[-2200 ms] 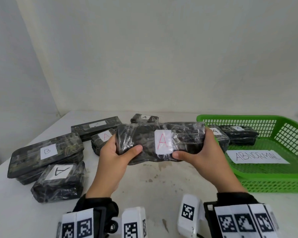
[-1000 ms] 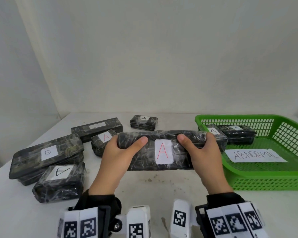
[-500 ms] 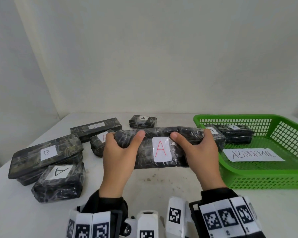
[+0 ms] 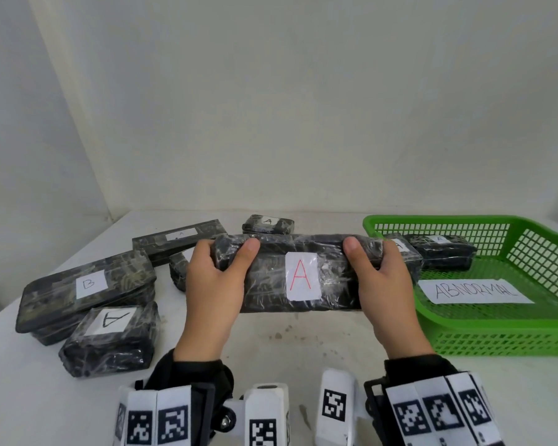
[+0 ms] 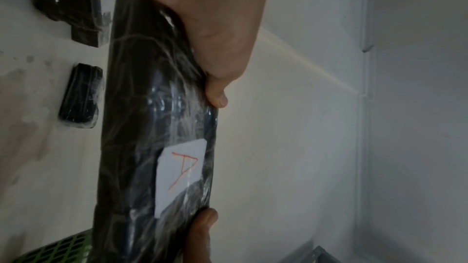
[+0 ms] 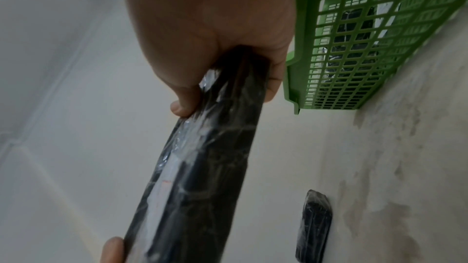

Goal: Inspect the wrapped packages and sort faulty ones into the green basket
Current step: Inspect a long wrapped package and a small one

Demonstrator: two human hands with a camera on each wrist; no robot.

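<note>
A long black package point(image 4: 303, 275) wrapped in clear film, with a white label and a red "A", is held level above the table's middle. My left hand point(image 4: 213, 278) grips its left end, thumb on the front face. My right hand point(image 4: 384, 278) grips its right end the same way. The left wrist view shows the package point(image 5: 157, 127) with its label and both thumbs on its edge. In the right wrist view the package point(image 6: 202, 167) is edge-on beside the green basket point(image 6: 354, 57). The green basket point(image 4: 496, 329) at the right holds a paper marked "ABNORMAL" and two wrapped packages point(image 4: 442, 252).
Several wrapped packages lie on the white table at the left: a long one marked "B" point(image 4: 87, 288), a short one marked "A" point(image 4: 110, 339), a long one behind point(image 4: 178, 236), a small one partly hidden point(image 4: 179, 272). Another small one point(image 4: 268, 224) sits at the back.
Both hands have tilted the long package so its labelled face turns toward me, and both thumbs have shifted from its lower edge to its upper edge. The package sits a little lower and nearer.
</note>
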